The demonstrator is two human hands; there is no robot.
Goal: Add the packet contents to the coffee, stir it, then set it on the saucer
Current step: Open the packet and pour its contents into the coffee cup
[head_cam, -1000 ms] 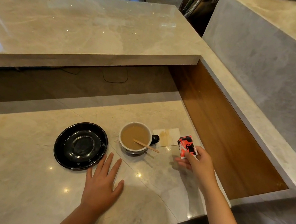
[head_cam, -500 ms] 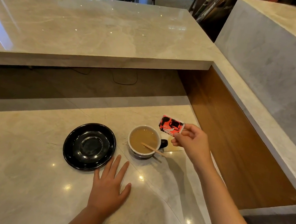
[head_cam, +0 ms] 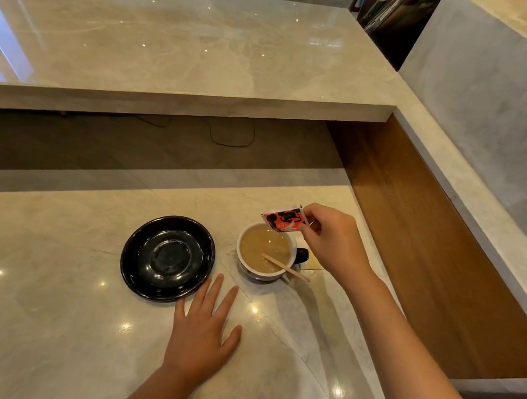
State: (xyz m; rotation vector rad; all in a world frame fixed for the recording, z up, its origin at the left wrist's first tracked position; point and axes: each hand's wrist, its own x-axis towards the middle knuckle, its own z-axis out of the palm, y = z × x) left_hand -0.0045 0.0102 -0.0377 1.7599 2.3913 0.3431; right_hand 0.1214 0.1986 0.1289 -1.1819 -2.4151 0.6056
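A white-lined cup (head_cam: 265, 252) with a black handle holds light brown coffee and stands on the marble counter (head_cam: 32, 300). A wooden stirrer (head_cam: 284, 266) leans in it, its end over the right rim. My right hand (head_cam: 332, 237) pinches a red and black packet (head_cam: 283, 218) tilted just above the cup's far rim. An empty black saucer (head_cam: 167, 257) lies left of the cup, apart from it. My left hand (head_cam: 203, 331) rests flat on the counter, fingers spread, just in front of the saucer and cup.
A raised marble shelf (head_cam: 175, 47) overhangs the back of the counter, with a dark gap and cables beneath. A wooden side panel (head_cam: 437, 247) and a grey stone wall (head_cam: 511, 111) close off the right. Chairs stand far behind.
My right hand has lifted the packet from the counter at the right of the cup and carried it left, over the cup's far rim, tilting it. My left hand stayed flat.
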